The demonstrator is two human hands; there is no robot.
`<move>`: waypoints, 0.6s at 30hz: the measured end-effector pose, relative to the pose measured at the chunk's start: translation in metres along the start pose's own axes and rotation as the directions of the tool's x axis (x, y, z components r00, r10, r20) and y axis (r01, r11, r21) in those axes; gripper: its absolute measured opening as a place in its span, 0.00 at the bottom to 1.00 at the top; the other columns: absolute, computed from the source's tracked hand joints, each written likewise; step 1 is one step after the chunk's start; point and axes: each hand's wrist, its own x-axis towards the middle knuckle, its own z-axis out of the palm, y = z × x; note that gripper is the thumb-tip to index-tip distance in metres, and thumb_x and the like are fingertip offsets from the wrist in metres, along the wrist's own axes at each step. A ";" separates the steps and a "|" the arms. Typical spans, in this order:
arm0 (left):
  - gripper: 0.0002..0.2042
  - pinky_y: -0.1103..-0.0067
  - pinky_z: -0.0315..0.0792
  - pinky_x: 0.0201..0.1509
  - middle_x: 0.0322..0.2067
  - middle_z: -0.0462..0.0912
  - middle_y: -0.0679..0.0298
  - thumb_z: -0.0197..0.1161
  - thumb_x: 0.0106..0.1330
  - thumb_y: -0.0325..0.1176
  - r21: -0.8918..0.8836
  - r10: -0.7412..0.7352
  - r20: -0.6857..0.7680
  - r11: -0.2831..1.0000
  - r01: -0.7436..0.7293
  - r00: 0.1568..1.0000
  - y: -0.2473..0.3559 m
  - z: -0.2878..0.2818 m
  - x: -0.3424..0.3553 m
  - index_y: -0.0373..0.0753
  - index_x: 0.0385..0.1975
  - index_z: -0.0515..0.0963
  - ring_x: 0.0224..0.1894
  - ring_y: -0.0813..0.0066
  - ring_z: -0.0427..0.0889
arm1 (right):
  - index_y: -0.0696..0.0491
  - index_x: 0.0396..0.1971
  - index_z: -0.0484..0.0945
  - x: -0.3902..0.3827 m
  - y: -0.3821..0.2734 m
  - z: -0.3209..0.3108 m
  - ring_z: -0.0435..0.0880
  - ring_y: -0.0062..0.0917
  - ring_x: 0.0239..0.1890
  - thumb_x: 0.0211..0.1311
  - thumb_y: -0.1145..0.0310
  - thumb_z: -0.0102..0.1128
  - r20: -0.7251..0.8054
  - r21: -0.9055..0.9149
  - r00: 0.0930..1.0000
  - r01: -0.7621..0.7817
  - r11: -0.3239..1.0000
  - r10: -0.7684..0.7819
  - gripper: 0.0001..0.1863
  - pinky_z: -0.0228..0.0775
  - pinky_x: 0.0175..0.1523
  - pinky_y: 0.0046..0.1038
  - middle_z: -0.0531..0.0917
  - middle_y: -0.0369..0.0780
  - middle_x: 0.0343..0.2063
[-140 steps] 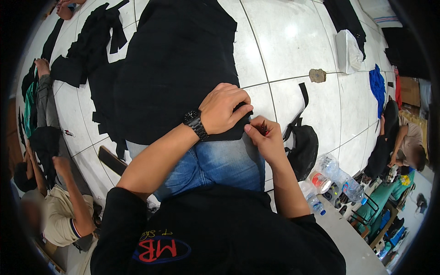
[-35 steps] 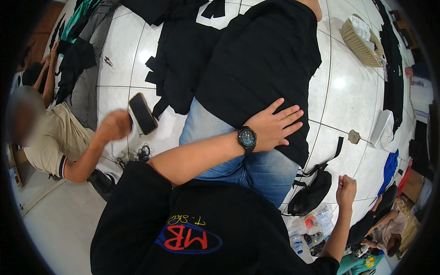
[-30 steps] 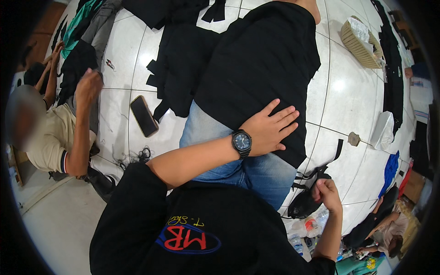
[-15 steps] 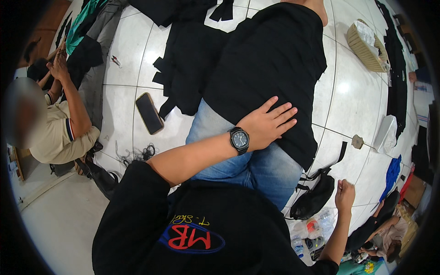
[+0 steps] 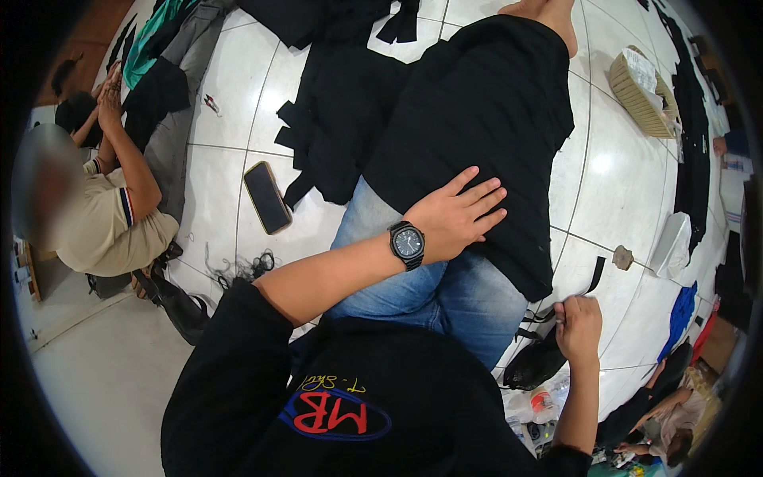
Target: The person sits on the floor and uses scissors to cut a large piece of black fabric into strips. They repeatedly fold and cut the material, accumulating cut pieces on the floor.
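Note:
My left hand, a dark watch on its wrist, lies open with spread fingers on the black fabric draped over my jeans-clad legs. The fabric stretches up toward a bare foot at the top. My right hand is closed in a pinch beside the fabric's lower right corner, over the black strapped bag; whatever it may hold is too small or hidden to make out. More cut black cloth with strips along its edge spreads to the left of the fabric.
A phone and small snips lie on the tiled floor left. A person sits far left, another lower right. At right are a basket, white packet, blue cloth and plastic bottles.
My right hand has moved up and left toward the fabric's corner since half a second ago. My left hand stays spread on the cloth. The left co-worker's hands have come together higher up.

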 end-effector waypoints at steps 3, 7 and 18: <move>0.22 0.57 0.46 0.78 0.66 0.71 0.60 0.63 0.65 0.43 -0.005 -0.003 -0.008 1.000 0.003 1.000 0.001 0.003 0.001 0.48 0.59 0.77 0.72 0.65 0.64 | 0.56 0.21 0.67 -0.045 0.036 0.001 0.72 0.46 0.29 0.58 0.73 0.62 -0.038 -0.006 0.991 -0.127 0.992 0.127 0.12 0.61 0.37 0.45 0.74 0.47 0.22; 0.23 0.57 0.47 0.77 0.66 0.72 0.60 0.64 0.64 0.43 -0.003 -0.021 -0.006 1.000 0.021 1.000 -0.002 -0.001 -0.004 0.47 0.59 0.77 0.71 0.65 0.65 | 0.59 0.22 0.70 -0.098 0.091 0.007 0.72 0.49 0.26 0.68 0.63 0.55 0.116 -0.101 0.901 -0.408 0.907 0.419 0.17 0.63 0.35 0.46 0.74 0.50 0.20; 0.24 0.56 0.59 0.70 0.62 0.74 0.55 0.72 0.55 0.43 -0.491 -0.147 -0.094 0.867 0.083 0.985 0.024 -0.051 -0.004 0.40 0.51 0.81 0.69 0.56 0.67 | 0.62 0.61 0.71 0.027 -0.081 -0.004 0.75 0.30 0.62 0.74 0.45 0.47 -0.047 0.997 0.875 0.068 -0.027 0.481 0.33 0.63 0.65 0.30 0.76 0.52 0.59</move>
